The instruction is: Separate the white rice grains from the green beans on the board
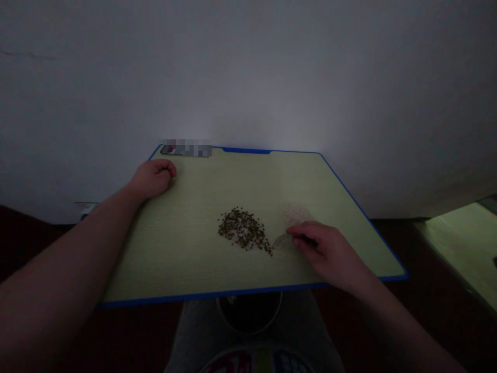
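A loose heap of small dark green beans (243, 228), with some pale grains among them, lies in the middle of the table (186, 259). My right hand (328, 251) is closed on the handle of a thin metal fork (282, 239); its tines point left, close to the heap's right end. Just beyond that hand is a small pile of pale grains that look like rice (295, 211), partly hidden by my fingers. At the table's left edge my left hand (153, 177) rests in a loose fist, with nothing visible in it.
A phone-like flat object (186, 149), partly blurred out, lies at the far left corner. The table's blue rim (248, 151) stands against a pale wall (248, 77). Below the near edge, a round dark container (250, 313) sits between my legs. Another pale surface (462, 243) is at right.
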`<control>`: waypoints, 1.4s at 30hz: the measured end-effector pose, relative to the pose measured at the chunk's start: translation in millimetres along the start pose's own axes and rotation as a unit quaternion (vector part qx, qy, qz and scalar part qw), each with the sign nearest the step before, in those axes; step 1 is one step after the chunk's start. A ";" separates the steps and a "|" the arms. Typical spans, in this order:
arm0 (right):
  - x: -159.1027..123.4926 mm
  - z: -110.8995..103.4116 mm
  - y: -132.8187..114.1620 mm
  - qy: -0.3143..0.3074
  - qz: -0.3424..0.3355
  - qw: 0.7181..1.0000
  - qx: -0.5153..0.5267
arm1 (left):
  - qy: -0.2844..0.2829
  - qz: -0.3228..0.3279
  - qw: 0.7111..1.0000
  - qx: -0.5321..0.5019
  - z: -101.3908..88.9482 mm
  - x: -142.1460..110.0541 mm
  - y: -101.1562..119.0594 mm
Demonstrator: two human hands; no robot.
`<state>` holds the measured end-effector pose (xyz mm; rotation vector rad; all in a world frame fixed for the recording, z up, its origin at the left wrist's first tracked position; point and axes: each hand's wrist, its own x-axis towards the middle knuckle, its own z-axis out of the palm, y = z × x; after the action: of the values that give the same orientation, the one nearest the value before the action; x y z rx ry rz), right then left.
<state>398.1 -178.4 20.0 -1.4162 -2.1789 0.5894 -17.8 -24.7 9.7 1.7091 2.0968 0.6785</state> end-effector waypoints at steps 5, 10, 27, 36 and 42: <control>-12.3 1.2 -2.7 -0.020 0.005 1.000 0.023 | 0.001 -0.003 1.000 -0.002 1.3 0.9 -0.8; -12.2 3.2 -4.4 -0.012 0.012 1.000 0.017 | 0.005 0.014 1.000 0.014 -0.3 1.1 -0.7; -11.3 -2.5 -0.8 -0.023 0.034 0.999 0.007 | -0.019 0.035 0.999 0.000 -5.5 -0.6 1.8; -13.6 -2.5 0.8 -0.017 0.067 0.997 0.034 | -0.021 0.044 0.999 0.012 -5.0 5.1 -3.6; -16.5 -3.4 5.4 -0.010 0.076 0.996 0.043 | -0.007 0.054 0.997 0.058 -1.6 15.1 4.7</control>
<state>409.8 -191.3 17.0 -1.5443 -2.0478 0.7453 -18.1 -9.4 14.1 1.8948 2.0842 0.5824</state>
